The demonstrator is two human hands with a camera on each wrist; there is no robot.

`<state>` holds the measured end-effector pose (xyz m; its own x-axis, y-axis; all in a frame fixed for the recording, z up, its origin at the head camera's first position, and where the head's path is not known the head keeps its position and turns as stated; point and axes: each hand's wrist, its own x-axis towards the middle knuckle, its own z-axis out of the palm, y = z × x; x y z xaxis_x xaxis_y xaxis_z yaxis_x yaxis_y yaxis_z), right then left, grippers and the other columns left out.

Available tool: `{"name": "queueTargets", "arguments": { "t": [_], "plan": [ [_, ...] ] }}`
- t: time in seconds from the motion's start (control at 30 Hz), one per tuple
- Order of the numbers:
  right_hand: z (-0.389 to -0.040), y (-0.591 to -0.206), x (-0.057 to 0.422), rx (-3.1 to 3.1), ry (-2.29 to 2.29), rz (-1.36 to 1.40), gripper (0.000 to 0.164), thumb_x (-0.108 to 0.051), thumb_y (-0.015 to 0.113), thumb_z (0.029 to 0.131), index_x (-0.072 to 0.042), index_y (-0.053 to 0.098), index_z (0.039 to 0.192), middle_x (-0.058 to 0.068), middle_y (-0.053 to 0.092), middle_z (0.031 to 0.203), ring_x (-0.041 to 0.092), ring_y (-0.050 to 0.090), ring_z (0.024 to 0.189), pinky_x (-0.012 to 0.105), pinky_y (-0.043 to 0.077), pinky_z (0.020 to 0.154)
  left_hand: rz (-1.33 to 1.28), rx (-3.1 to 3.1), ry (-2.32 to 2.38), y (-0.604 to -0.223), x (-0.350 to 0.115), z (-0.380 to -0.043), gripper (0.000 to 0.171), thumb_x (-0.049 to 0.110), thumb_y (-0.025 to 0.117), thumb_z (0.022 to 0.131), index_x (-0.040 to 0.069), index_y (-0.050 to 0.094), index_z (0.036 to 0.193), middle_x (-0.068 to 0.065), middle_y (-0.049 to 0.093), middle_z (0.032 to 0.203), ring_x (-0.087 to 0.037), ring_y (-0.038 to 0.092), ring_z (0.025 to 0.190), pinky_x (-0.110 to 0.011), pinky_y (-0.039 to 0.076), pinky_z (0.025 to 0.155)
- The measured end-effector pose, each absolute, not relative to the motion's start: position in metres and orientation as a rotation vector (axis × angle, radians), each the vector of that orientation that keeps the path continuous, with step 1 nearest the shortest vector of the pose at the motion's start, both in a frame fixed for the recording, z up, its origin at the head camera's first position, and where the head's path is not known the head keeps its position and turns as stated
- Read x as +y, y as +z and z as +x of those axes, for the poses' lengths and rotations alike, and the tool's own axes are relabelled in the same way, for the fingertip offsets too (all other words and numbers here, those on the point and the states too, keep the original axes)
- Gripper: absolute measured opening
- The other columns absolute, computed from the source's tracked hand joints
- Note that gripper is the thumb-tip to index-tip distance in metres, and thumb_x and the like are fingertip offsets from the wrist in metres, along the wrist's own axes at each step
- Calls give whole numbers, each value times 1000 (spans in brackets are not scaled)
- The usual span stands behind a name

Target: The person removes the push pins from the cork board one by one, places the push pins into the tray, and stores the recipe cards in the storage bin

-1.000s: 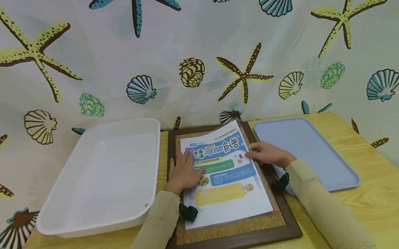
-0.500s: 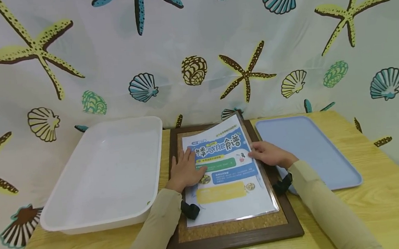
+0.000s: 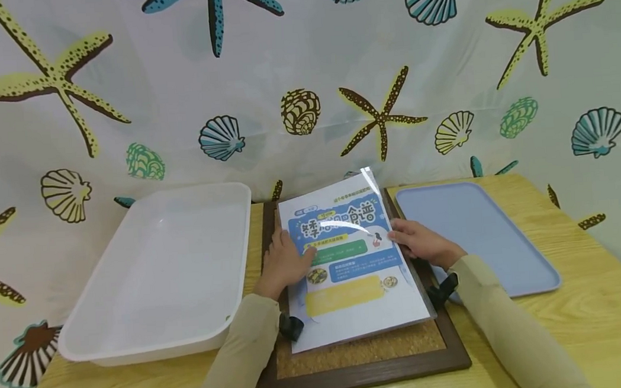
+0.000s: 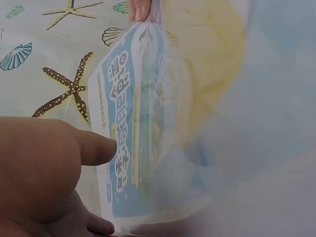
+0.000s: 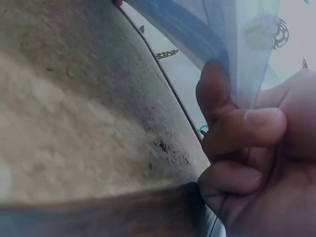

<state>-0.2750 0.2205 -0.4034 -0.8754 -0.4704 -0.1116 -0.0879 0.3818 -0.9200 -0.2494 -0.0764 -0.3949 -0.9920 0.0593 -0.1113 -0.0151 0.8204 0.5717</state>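
Note:
A glossy laminated poster (image 3: 349, 310) with blue, green and yellow printing is tilted up above the brown-framed cork board (image 3: 410, 348). At its right edge, my right hand (image 3: 422, 243) pinches the sheet between thumb and fingers. The right wrist view shows the bent poster (image 5: 242, 44) in that pinch, with bare cork (image 5: 89, 123) below. My left hand (image 3: 283, 264) holds the left edge, thumb over the printed face and other fingers at the side. In the left wrist view the poster (image 4: 123, 148) bows between both hands, and the left thumb (image 4: 98, 148) overlaps its face.
A deep white plastic tub (image 3: 160, 274) stands close to the left of the board. On the right lies a shallow light-blue tray (image 3: 483, 231), partly behind the right forearm. A patterned cloth (image 3: 260, 72) hangs behind the wooden table (image 3: 589, 295).
The poster has risen off the cork board, its far edge now higher and its near edge lifted. The left fingers have gone from lying flat on the sheet to its left edge.

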Motion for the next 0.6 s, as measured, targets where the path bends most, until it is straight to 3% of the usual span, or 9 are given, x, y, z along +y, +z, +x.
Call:
{"name": "queueTargets", "arguments": {
  "t": [0.13, 0.43, 0.53, 0.6],
  "plan": [
    [-276, -406, 227, 2254, -1553, -490, 39, -19, 33, 106, 6, 41, 135, 1, 61, 78, 8, 32, 46, 20, 31, 49, -31, 2903, 975, -391, -78, -251, 85, 39, 49, 97, -10, 5, 149, -29, 9, 156, -43, 20, 143, -54, 22, 116],
    [-275, -409, 230, 2189, -1646, -456, 41, -19, 31, 107, 7, 37, 137, -2, 67, 88, 7, 31, 45, 21, 30, 49, -122, 2947, 903, -383, -78, -247, 75, 42, 48, 97, -10, 24, 145, -28, 42, 137, -38, 46, 118, -52, 42, 103],
    [-275, -410, 231, 2169, -1661, -446, 42, -19, 30, 107, 6, 36, 139, -3, 67, 89, 7, 31, 45, 21, 31, 49, -127, 2961, 849, -382, -79, -246, 68, 40, 48, 97, -12, 33, 139, -27, 55, 121, -35, 57, 102, -45, 52, 84],
    [-276, -411, 231, 2157, -1671, -442, 42, -20, 29, 107, 6, 34, 140, -4, 67, 89, 7, 31, 45, 21, 31, 49, -125, 2958, 815, -382, -80, -247, 63, 37, 48, 97, -12, 37, 135, -25, 61, 109, -31, 61, 88, -38, 52, 67]
  ]
}}
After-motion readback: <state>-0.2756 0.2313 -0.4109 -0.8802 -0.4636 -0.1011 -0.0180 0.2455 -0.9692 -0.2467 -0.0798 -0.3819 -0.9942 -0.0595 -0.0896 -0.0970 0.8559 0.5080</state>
